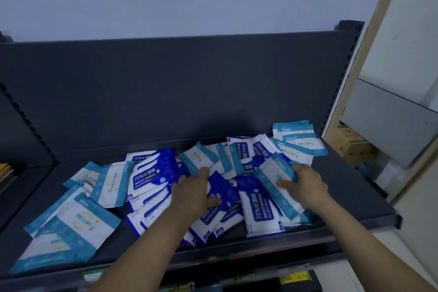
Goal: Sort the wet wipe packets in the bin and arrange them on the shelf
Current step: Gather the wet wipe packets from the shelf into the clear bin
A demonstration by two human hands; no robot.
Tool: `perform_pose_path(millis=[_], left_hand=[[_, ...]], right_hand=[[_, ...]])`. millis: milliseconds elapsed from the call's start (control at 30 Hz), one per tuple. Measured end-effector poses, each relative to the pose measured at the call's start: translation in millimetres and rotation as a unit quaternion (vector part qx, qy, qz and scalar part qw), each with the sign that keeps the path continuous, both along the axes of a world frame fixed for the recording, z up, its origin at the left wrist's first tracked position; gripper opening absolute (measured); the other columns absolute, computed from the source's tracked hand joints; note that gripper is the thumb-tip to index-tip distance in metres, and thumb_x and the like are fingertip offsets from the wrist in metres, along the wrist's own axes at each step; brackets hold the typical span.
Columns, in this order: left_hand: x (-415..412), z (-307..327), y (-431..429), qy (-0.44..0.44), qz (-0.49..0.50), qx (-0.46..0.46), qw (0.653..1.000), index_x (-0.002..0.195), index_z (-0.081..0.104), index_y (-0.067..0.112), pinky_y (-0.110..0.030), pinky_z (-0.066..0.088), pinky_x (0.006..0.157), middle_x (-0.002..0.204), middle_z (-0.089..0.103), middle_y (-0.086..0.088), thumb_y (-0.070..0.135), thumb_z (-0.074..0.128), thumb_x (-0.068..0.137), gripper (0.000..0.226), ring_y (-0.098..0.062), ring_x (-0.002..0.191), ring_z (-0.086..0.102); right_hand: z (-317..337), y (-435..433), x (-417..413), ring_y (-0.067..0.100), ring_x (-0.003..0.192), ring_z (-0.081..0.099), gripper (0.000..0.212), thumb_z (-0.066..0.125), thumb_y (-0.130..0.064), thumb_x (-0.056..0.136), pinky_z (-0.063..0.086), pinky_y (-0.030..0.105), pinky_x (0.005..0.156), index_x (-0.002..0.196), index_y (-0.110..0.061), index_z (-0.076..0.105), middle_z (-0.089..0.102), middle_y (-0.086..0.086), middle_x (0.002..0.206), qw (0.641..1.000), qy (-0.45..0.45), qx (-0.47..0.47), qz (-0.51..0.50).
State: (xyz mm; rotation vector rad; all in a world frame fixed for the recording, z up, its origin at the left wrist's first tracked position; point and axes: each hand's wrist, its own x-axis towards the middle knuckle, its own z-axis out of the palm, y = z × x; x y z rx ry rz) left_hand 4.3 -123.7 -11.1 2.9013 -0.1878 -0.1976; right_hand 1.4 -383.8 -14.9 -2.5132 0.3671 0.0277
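Several wet wipe packets lie jumbled on a dark grey shelf [350, 199]. Dark blue alcohol wipe packets [151, 173] fill the middle. Light blue and white packets [78, 223] spread at the left, and more of them [298, 140] lie at the back right. My left hand [194, 194] rests flat on a dark blue packet [225, 192] in the middle of the pile, fingers spread. My right hand [303, 185] grips a light blue packet [275, 178] by its right side, thumb on top.
The shelf's dark back panel [177, 90] rises behind the pile. A front lip with price tags [294, 276] runs below. Cardboard boxes [353, 144] sit beyond the shelf's right end, by a pale wall panel. Yellow items [6, 173] lie on the neighbouring shelf at left.
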Motion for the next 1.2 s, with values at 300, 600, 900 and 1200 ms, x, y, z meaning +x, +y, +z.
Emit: perform_pose_path(millis=[300,600,900,1200], left_hand=[[-11.6,5.2,7.5,-0.003,0.030,-0.125,0.992,0.122,0.045,0.014,-0.027,0.046,0.076,0.114,0.060,-0.006,0.042,0.073,0.079,0.059,-0.016,0.095,0.054],[-25.5,22.8,55.8,-0.003,0.156,-0.284,0.946,0.078,0.062,0.014,-0.021,0.042,0.049,0.067,0.068,0.003,0.029,0.079,0.075,0.023,-0.010,0.059,0.064],[-39.2,16.5,59.2,0.015,0.194,-0.390,0.900,0.091,0.058,0.010,-0.029,0.053,0.052,0.080,0.071,-0.005,0.022,0.077,0.078,0.027,-0.021,0.067,0.070],[-44.9,16.9,12.0,0.075,0.134,-0.459,0.875,0.093,0.060,0.015,-0.037,0.058,0.075,0.091,0.072,-0.001,0.023,0.076,0.079,0.023,-0.018,0.083,0.070]], right_hand=[[1.8,-26.6,-20.7,0.010,0.064,0.059,0.023,0.077,-0.024,0.077,0.042,0.020,0.050,0.081,-0.019,0.054,0.063,0.000,0.081,0.979,0.016,0.200,-0.033],[-0.1,-8.3,-22.8,0.018,0.087,0.060,0.068,0.087,-0.020,0.063,0.050,0.032,0.072,0.117,-0.016,0.044,0.058,-0.004,0.096,0.967,-0.004,0.247,-0.060],[12.1,4.9,-25.6,0.018,0.074,0.059,0.050,0.090,-0.026,0.057,0.048,0.032,0.066,0.089,-0.016,0.053,0.060,-0.004,0.079,0.985,-0.060,0.146,-0.062],[42.5,0.2,-37.5,0.020,0.073,0.063,0.045,0.088,-0.019,0.059,0.054,0.037,0.066,0.083,-0.024,0.050,0.062,-0.001,0.081,0.951,-0.204,0.216,-0.087]])
